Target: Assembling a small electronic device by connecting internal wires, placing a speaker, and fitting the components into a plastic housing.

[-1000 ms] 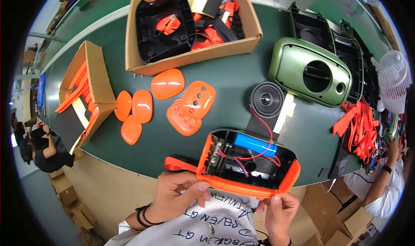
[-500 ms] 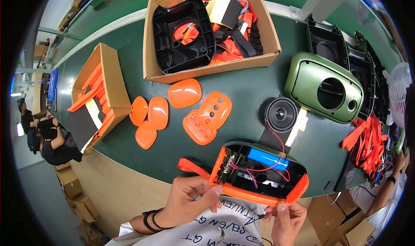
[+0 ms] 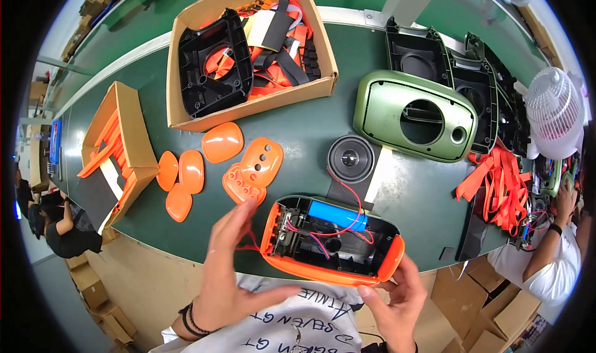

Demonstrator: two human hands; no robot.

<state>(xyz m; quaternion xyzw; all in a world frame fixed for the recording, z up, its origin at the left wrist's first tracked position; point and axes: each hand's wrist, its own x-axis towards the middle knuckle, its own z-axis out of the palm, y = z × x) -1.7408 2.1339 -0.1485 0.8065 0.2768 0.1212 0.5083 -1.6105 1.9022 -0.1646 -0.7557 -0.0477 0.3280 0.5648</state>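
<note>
My right hand (image 3: 400,297) grips the lower right corner of an open speaker housing (image 3: 298,269), black inside with an orange rim. A blue cylindrical battery (image 3: 338,215), a circuit board (image 3: 284,229) and red and blue wires show inside it. A red wire runs from it to a round black speaker driver (image 3: 351,159) on the table. My left hand (image 3: 226,278) is open beside the housing's left end, its fingertips close to an orange panel with round recesses (image 3: 239,186). An orange strap is partly hidden behind those fingers. Another orange panel with holes (image 3: 265,160) overlaps the recessed one.
Several plain orange covers (image 3: 191,171) lie left. Behind them stand a carton (image 3: 292,101) of straps and black parts and a smaller box (image 3: 139,145) of orange strips. Right are a green shell (image 3: 379,114), orange straps (image 3: 500,188), a white fan (image 3: 554,104) and a co-worker's arm (image 3: 546,253).
My left hand has let go of the housing and its strap, opened, and moved up toward the orange panels. My right hand still holds the housing. The whole view has shifted.
</note>
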